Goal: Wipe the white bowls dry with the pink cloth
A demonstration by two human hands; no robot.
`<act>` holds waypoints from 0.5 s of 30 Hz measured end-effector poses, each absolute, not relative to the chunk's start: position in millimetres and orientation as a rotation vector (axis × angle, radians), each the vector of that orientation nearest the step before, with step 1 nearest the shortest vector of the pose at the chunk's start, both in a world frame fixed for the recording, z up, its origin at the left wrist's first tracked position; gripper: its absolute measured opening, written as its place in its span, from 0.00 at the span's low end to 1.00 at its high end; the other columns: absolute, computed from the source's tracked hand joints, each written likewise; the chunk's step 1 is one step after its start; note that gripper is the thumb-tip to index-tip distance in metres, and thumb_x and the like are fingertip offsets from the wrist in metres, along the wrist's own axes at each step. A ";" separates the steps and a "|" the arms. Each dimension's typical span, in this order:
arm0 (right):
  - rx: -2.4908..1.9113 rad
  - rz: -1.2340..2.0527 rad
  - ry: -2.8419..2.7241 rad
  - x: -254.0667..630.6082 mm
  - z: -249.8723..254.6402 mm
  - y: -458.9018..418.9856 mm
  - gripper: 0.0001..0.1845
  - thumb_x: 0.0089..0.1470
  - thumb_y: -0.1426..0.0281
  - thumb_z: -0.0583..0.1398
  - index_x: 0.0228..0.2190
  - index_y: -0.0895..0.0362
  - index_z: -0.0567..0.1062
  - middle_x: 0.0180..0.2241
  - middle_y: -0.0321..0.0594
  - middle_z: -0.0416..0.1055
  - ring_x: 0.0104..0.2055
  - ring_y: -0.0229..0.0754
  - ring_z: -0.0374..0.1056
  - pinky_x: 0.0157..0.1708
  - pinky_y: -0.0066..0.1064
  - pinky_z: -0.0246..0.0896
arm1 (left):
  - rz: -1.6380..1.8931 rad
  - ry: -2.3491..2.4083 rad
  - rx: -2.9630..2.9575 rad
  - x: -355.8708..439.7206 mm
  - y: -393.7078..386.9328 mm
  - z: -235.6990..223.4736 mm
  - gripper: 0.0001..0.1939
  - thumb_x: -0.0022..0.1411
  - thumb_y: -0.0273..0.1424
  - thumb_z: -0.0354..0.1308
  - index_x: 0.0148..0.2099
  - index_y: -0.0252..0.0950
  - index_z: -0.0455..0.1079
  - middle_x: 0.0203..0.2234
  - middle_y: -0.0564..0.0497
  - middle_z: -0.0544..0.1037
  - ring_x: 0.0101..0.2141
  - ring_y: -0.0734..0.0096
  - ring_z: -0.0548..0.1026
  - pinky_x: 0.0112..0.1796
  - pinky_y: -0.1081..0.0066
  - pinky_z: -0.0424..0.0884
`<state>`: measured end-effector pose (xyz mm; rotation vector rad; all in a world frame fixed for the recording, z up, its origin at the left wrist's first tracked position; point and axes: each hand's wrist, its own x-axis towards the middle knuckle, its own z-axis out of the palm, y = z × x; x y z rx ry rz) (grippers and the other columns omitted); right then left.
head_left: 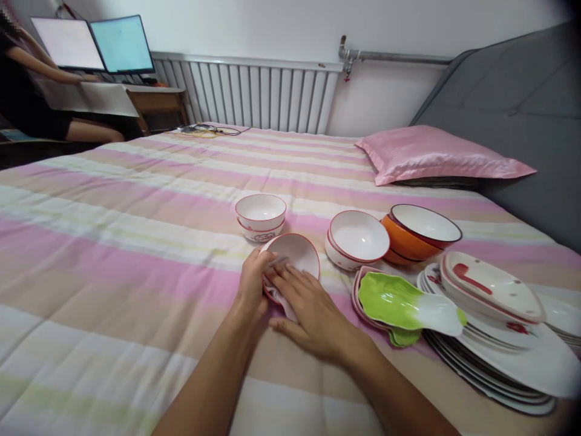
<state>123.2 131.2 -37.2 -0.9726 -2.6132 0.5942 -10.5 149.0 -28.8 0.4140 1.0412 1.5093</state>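
My left hand [252, 280] grips the left rim of a white bowl with a red edge [300, 253], thumb over the rim. The bowl is tilted, its opening facing up and toward me. My right hand [313, 310] presses a thin white cloth [288, 307] against the inside of the bowl, fingers stretched and thumb apart. Part of the cloth hangs over the near rim; the fingers cover the rest. Just behind stands a stack of two similar bowls [260, 209]. To the right is another pair of red-rimmed bowls [358, 237].
Orange bowls [408, 242], green-and-white leaf-shaped dishes [394, 298] and a stack of plates [512, 357] topped by oval dishes [499, 284] lie right on the striped bedspread [113, 254]. Farther back are a pink pillow [436, 151], cables [209, 130] and a person [27, 91] at a desk.
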 end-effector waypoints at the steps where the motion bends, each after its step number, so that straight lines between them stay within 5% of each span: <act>1: -0.978 0.607 -2.610 122.1 -38.2 130.5 0.37 0.59 0.59 0.55 0.64 0.56 0.48 0.67 0.44 0.42 0.68 0.52 0.36 0.64 0.54 0.39 | 1.498 1.059 0.443 -10.4 149.1 -29.4 0.12 0.42 0.31 0.62 0.32 0.34 0.69 0.24 0.51 0.74 0.27 0.67 0.73 0.33 0.67 0.68; 7: -0.922 0.689 -2.576 120.5 -40.3 127.2 0.35 0.61 0.65 0.53 0.64 0.55 0.45 0.66 0.45 0.44 0.68 0.48 0.41 0.63 0.50 0.44 | 1.528 1.133 0.589 -9.2 149.3 -30.0 0.14 0.44 0.33 0.60 0.35 0.35 0.69 0.23 0.54 0.72 0.24 0.70 0.70 0.30 0.70 0.66; 15: -0.973 0.637 -2.646 124.4 -40.7 128.6 0.31 0.60 0.69 0.53 0.62 0.54 0.52 0.65 0.45 0.49 0.67 0.47 0.43 0.64 0.54 0.39 | 1.491 1.228 0.578 -9.1 149.9 -32.8 0.12 0.44 0.33 0.62 0.34 0.36 0.69 0.25 0.54 0.72 0.26 0.71 0.70 0.28 0.72 0.65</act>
